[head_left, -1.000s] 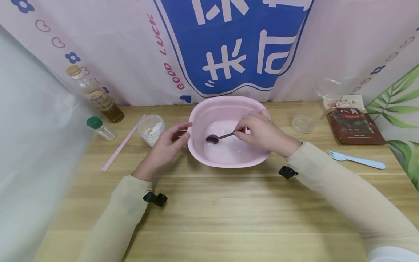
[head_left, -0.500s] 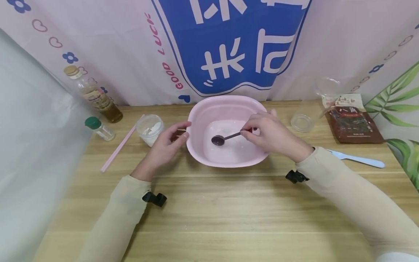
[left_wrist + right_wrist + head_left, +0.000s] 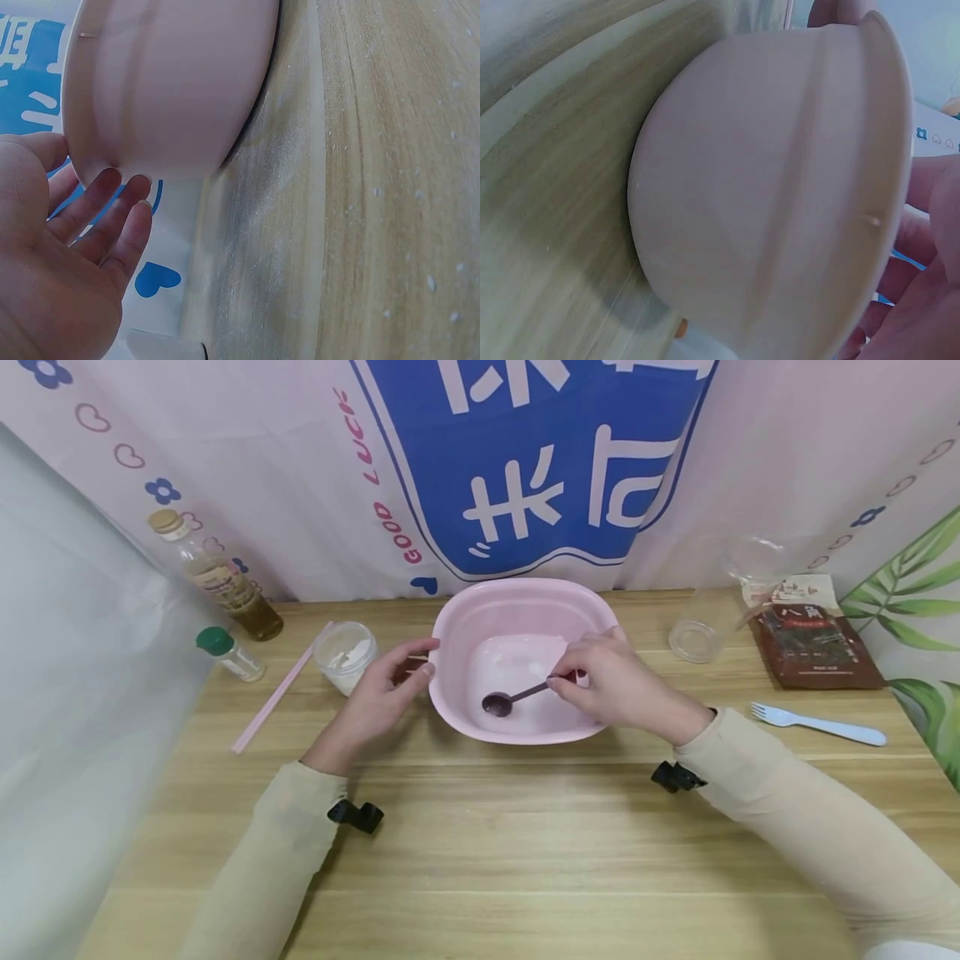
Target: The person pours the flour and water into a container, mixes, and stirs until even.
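Note:
A pink basin (image 3: 455, 635) stands at the back middle of the wooden table, with pale white liquid in its bottom. My right hand (image 3: 611, 687) pinches the red handle of a dark spoon (image 3: 510, 697), whose bowl dips into the liquid near the basin's front wall. My left hand (image 3: 382, 702) rests against the basin's left rim, thumb on the edge and fingers along the outer wall. The left wrist view shows those straight fingers (image 3: 112, 217) touching the pink wall (image 3: 172, 82). In the right wrist view only the basin's outside (image 3: 780, 187) shows.
Left of the basin stand a small cup of white powder (image 3: 345, 653), a pink stick (image 3: 279, 690), a green-capped shaker (image 3: 228, 653) and an oil bottle (image 3: 217, 578). On the right lie a clear round lid (image 3: 693, 641), a brown packet (image 3: 813, 642) and a pale blue fork (image 3: 819, 725).
My right hand has drawn the spoon toward the basin's front wall, the spoon bowl shifting nearer to me. The left hand has stayed on the rim.

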### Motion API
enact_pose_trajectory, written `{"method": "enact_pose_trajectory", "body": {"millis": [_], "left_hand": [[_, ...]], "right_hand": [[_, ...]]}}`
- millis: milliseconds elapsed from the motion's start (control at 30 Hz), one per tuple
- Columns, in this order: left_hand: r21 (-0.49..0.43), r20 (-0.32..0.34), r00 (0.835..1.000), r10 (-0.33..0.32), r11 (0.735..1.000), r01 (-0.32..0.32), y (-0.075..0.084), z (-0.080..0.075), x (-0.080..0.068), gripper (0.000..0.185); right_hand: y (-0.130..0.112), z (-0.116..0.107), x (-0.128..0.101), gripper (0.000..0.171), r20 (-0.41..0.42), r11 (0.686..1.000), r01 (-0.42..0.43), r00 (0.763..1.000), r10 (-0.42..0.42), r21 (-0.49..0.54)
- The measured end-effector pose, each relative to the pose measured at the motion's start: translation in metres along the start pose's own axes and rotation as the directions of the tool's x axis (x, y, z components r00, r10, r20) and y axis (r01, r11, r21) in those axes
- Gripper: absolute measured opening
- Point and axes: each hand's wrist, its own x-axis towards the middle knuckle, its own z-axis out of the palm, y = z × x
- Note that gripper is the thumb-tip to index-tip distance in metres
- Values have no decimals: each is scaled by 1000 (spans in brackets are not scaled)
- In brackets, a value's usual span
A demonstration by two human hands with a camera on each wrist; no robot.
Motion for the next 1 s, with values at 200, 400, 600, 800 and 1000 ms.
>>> {"method": "enact_pose_trajectory", "body": {"millis": [200,400,600,800,1000], "left_hand": [[2,-1,1000,2,1000,-2,-1,0,0,45],[2,-1,1000,-1,1000,1,-1,0,0,45],[-2,-6,1000,6,1000,-6,-1,0,0,45],[-10,-8,1000,2,1000,-2,0,0,0,45],[-19,2,1000,3,1000,-3,0,0,0,45]], "right_hand": [[7,-5,-3,10,-33,999,-31,999,30,-36],[14,-9,-7,10,-74,997,-64,995,60,-49],[19,-12,-8,11,-120,997,-74,990,70,-27],[15,-8,-8,9,-71,997,-66,995,70,47],[11,-4,-6,11,-71,997,-71,995,70,-12]]}}
